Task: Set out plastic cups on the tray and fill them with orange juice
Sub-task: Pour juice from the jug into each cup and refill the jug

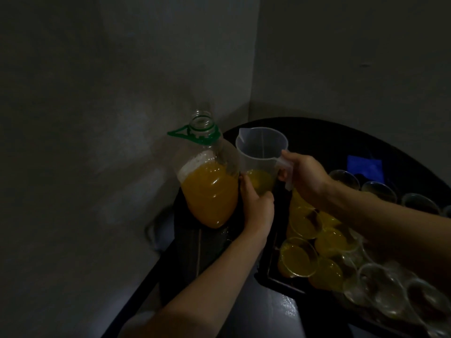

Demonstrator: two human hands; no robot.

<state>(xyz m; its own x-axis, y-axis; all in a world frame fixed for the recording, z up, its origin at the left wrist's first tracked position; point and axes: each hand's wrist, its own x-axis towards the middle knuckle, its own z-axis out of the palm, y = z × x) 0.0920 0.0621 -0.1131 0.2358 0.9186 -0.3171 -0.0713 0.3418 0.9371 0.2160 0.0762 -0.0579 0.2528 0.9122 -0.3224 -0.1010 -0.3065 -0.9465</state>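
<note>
Jug (pixel 261 152) with a bit of juice (pixel 260 180) is upright mid-frame. Right hand (pixel 305 176) is wrapped round its handle, left hand (pixel 256 206) gripping its base. Open bottle (pixel 210 191) just beside at 9 o'clock, cups (pixel 296 259) on the tray (pixel 285 285) at 5.

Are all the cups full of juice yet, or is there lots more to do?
Not yet. Done: several full cups stand at the left side of the tray. In hand: the right hand grips the handle of the jug and the left hand holds its base; only a little juice is inside. Left: many empty cups need filling, and the open bottle has plenty.
</note>
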